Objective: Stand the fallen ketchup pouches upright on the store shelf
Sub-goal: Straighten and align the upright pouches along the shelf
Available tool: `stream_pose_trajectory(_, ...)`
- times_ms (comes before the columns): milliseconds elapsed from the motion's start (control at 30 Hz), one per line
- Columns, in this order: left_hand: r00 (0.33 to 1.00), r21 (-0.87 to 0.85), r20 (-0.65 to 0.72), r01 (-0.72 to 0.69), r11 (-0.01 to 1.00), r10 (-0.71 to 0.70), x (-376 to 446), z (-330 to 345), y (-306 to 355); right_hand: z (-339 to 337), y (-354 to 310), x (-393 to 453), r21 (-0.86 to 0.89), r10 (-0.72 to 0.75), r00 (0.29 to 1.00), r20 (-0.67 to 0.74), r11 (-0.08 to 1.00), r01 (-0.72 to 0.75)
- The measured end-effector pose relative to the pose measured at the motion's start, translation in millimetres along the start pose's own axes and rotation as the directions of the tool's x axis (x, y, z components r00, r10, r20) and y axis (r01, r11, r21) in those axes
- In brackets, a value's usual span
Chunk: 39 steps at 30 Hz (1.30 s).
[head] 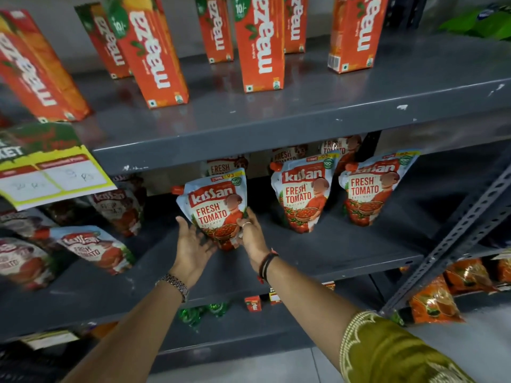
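Note:
A Kissan ketchup pouch (213, 205) stands upright at the middle of the grey middle shelf (318, 252). My left hand (192, 244) is beside its lower left edge, palm up and fingers spread, with the thumb touching the base. My right hand (253, 233) grips the pouch's lower right edge with fingers behind and thumb in front. Two more pouches (302, 194) (370, 186) stand upright to the right, with others behind them. On the left, several pouches lie fallen, including one (94, 248) near the front and one (121, 205) further back.
Orange Maaza juice cartons (260, 42) stand on the upper shelf (304, 125). A yellow price tag (52, 175) hangs at the left. A slotted metal upright (453, 233) bounds the right side. Orange snack packets (434, 299) lie on the lower shelf.

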<state>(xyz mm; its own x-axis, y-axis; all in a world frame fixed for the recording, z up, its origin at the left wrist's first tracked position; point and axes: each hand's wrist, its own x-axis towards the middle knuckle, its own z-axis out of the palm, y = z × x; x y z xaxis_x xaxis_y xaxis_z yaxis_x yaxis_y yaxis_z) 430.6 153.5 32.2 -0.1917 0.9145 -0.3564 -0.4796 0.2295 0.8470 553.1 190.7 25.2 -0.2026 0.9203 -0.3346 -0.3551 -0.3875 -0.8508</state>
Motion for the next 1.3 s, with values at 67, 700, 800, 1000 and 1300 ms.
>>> stream_pose_trajectory(67,1.0,0.002,0.03,0.004,1.0,-0.004,3,4,-1,-5,0,2,-0.017,0.003,1.0,-0.013,1.0,-0.003)
stream_pose_trajectory(700,0.985,0.138,-0.171,-0.007,0.99,0.031,-7,-46,-21,-27,17,-22,-0.17,0.023,0.965,-0.262,0.983,-0.07)
stream_pose_trajectory(800,0.965,0.123,-0.259,-0.009,0.992,0.041,-16,-93,-13,-9,42,-24,-0.219,-0.026,0.945,-0.325,0.975,-0.048)
stream_pose_trajectory(1000,0.889,0.123,-0.452,-0.018,0.992,0.072,-39,-189,23,74,86,-38,-0.252,-0.039,0.951,-0.305,0.967,-0.041)
stream_pose_trajectory(1300,0.944,0.097,-0.326,-0.021,0.995,0.051,-47,-283,102,220,130,-61,-0.045,0.086,0.988,-0.13,0.995,-0.093)
